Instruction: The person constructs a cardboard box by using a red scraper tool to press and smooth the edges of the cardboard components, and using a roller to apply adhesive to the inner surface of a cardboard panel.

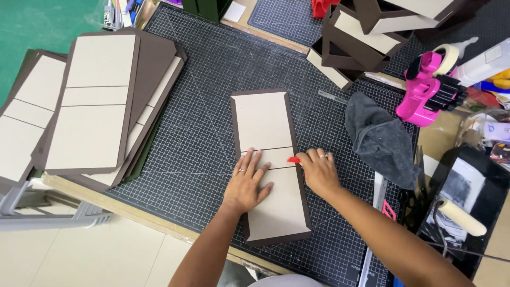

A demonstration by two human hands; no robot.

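— Pressing flat with spread fingers, your left hand [247,183] lies on the lower part of the beige board panel [270,159], the long one with the dark brown border, at the middle of the surface. What is your right doing?

— Your right hand [317,171] sits at three o'clock from the left, fingers closed on a small red tool [293,159] whose tip touches the panel's right edge by its two scored lines. Your hands are apart, with the panel's centre strip between them.

— And under the panel?

— Your dark grid cutting mat [207,117] carries it. At three o'clock from your right hand a grey cloth [380,141] lies crumpled, and lower right a cream roller [461,217] rests on a black tray.

— Further out?

— At ten o'clock a stack of matching bordered panels [98,101] fans over the mat's left edge. At one o'clock stands a pink tape dispenser [425,87] with a pale roll, and at twelve, a pile of folded brown box shells [366,32].
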